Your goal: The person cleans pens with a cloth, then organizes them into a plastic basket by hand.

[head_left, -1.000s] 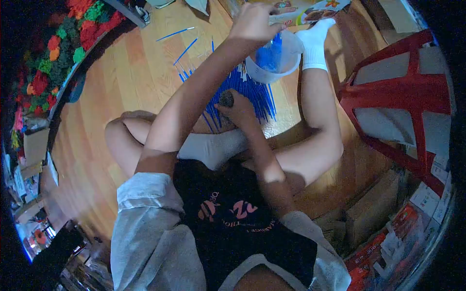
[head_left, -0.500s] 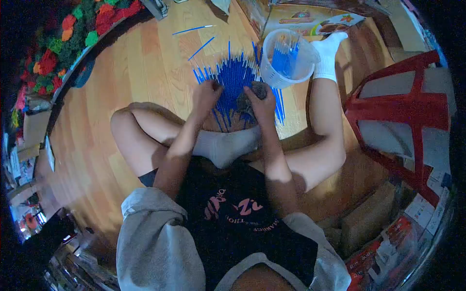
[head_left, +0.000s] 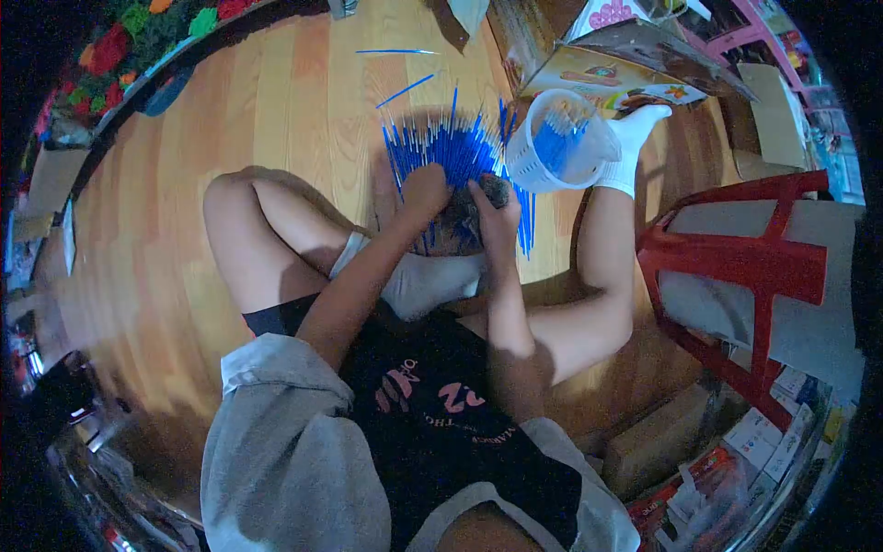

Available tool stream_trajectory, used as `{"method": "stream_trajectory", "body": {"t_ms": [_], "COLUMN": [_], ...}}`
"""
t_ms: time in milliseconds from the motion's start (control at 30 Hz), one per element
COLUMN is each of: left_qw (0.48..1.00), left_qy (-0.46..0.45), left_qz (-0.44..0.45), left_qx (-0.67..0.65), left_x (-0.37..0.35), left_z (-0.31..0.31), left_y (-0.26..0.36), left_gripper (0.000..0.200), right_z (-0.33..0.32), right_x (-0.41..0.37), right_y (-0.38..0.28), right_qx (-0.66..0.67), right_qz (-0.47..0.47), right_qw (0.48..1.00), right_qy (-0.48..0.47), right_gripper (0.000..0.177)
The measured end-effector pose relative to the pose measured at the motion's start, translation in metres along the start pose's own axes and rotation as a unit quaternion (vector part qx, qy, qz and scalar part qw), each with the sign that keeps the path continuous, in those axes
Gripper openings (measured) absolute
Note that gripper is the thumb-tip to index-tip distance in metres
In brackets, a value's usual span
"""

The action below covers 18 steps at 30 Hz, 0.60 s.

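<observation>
A dense fan of thin blue sticks (head_left: pixel 448 143) with pale tips lies on the floor in front of my folded foot. My left hand (head_left: pixel 427 189) is closed at the near side of the fan, its fingers curled in and mostly hidden. Beside it, my right hand (head_left: pixel 498 221) grips a dark grey fuzzy wad (head_left: pixel 496 189), thumb on its near side. Just beyond that hand stands a tilted clear plastic tub (head_left: pixel 535 152) holding more blue sticks (head_left: pixel 563 138). Several sticks (head_left: pixel 526 221) lie between the tub and my right hand.
Two loose blue sticks (head_left: pixel 397 51) lie farther off on the wood floor (head_left: pixel 303 110). My socked foot (head_left: pixel 625 147) is by the tub, near a printed cardboard box (head_left: pixel 589 78). A red-framed panel (head_left: pixel 763 239) stands at right. Red and green fluffy pieces (head_left: pixel 138 23) fill the upper left.
My left hand has moved from the left edge of the fan in toward its middle, nearer my right hand. My right hand still holds the grey wad. The view has shifted slightly.
</observation>
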<state>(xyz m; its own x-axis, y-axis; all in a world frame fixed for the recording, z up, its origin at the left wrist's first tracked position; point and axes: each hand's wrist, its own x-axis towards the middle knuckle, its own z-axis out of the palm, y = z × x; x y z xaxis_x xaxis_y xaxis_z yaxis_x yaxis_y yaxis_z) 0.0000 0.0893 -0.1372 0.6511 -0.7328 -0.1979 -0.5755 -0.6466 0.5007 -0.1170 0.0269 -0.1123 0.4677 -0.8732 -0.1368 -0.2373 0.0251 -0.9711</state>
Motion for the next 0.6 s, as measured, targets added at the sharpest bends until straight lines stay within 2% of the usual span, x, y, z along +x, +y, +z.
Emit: {"method": "stream_trajectory", "body": {"t_ms": [167,267,333,367,433,467,533,567,600], "left_qw": [0.999,0.992,0.985,0.984,0.934,0.933,0.916,0.915,0.892], "left_qy": [-0.030,-0.023,0.057,0.061,-0.016,-0.011,-0.092,-0.091,-0.085], "left_qz": [-0.016,-0.017,0.018,0.016,-0.038,-0.040,-0.054,-0.053,-0.043], "left_qx": [-0.032,-0.120,-0.164,-0.168,-0.355,-0.358,-0.387,-0.389,-0.442], "left_x": [-0.009,-0.017,-0.021,-0.023,-0.039,-0.047,-0.063,-0.067,-0.070], "left_z": [-0.002,0.004,0.011,0.010,-0.013,-0.026,-0.058,-0.057,-0.052], "left_y": [-0.015,-0.039,-0.058,-0.064,-0.063,-0.060,-0.045,-0.044,-0.045], "left_gripper": [0.024,0.029,0.027,0.027,0.020,0.020,0.015,0.015,0.014], "right_z": [0.000,-0.003,-0.003,-0.002,0.000,0.002,0.005,0.006,0.007], "right_x": [-0.002,-0.003,-0.003,-0.003,-0.004,-0.005,-0.009,-0.013,-0.015], "right_y": [0.003,0.000,0.003,0.005,0.002,0.001,-0.004,-0.010,-0.014], "right_qx": [0.031,0.067,0.085,0.107,0.137,0.170,0.205,0.257,0.308], "right_qz": [0.004,0.033,0.036,0.042,0.043,0.049,0.076,0.110,0.144], "right_qw": [1.000,0.997,0.996,0.993,0.989,0.984,0.976,0.960,0.941], "right_qy": [0.003,0.006,0.015,0.024,0.028,0.037,0.024,0.015,0.007], "right_gripper": [0.028,0.025,0.024,0.023,0.023,0.024,0.025,0.027,0.030]}}
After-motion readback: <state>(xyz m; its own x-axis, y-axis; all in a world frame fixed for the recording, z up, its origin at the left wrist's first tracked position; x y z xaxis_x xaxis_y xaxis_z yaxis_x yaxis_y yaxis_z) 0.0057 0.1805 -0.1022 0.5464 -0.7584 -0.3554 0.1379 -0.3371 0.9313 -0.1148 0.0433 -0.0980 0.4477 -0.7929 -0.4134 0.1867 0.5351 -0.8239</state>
